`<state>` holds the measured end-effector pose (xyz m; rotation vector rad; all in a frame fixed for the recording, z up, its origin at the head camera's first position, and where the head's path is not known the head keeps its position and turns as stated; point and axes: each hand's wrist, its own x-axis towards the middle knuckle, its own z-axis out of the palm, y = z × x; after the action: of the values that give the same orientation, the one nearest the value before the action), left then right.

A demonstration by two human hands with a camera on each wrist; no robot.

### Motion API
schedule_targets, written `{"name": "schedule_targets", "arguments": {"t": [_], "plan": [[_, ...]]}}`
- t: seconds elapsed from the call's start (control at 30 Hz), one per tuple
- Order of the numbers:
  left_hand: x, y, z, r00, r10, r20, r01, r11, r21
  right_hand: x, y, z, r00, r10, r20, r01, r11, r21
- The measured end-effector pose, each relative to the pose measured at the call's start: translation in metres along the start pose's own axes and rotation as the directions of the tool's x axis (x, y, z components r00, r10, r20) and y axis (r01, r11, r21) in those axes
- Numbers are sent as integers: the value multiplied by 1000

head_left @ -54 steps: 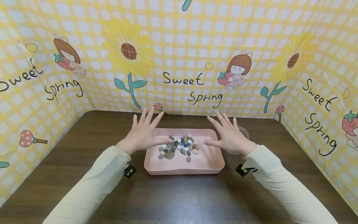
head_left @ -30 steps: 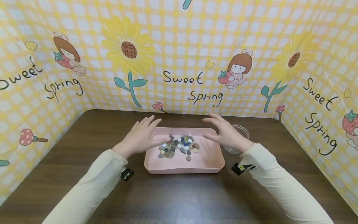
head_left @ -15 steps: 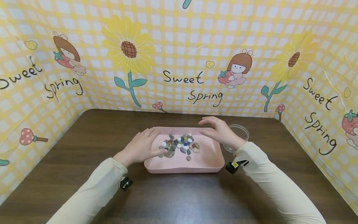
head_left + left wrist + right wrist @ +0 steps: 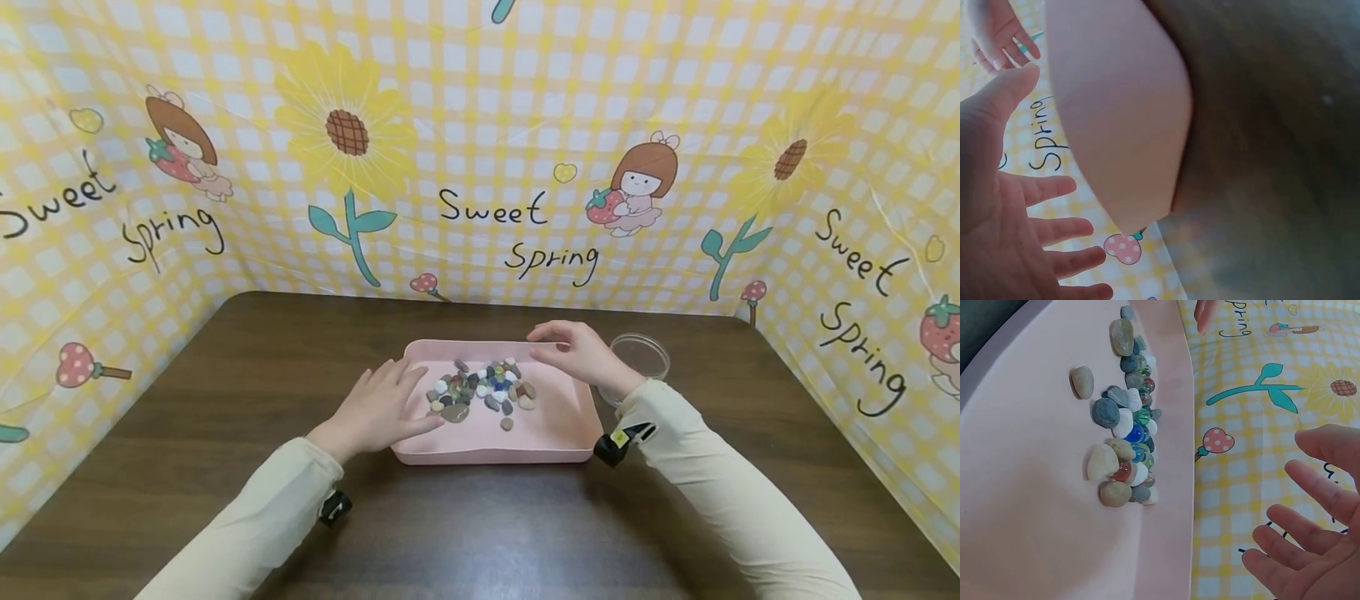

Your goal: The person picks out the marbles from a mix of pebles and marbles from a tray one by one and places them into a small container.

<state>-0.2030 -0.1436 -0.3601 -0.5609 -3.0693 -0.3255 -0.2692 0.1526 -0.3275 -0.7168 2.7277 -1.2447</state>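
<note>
Left of centre, the left hand spreads wide, empty, nearer the pebbles lying to its right, mid-frame, in the pink tray, long side running across. Farther, right of centre, the right hand curves loosely, holding nothing.

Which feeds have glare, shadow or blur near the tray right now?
Head: pale glare on the tabletop in front of the tray; left wrist: dim, the tabletop soft and out of focus; right wrist: stones fairly sharp, a soft shadow across part of the tray floor.
</note>
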Motion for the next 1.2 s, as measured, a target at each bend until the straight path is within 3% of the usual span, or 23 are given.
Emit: {"name": "schedule_targets", "arguments": {"t": [0.4,0.63,1.2], "plan": [[-5,-6,15,1000,-21,3,21,996,85,5,4,8,999,45,19,-45,999,-2],[-7,-7,18,1000,-2,-15,3,997,82,11,6,11,997,74,21,-73,997,-13],[-7,-7,18,1000,6,7,-6,998,68,27,19,18,977,208,50,-212,972,101]]}}
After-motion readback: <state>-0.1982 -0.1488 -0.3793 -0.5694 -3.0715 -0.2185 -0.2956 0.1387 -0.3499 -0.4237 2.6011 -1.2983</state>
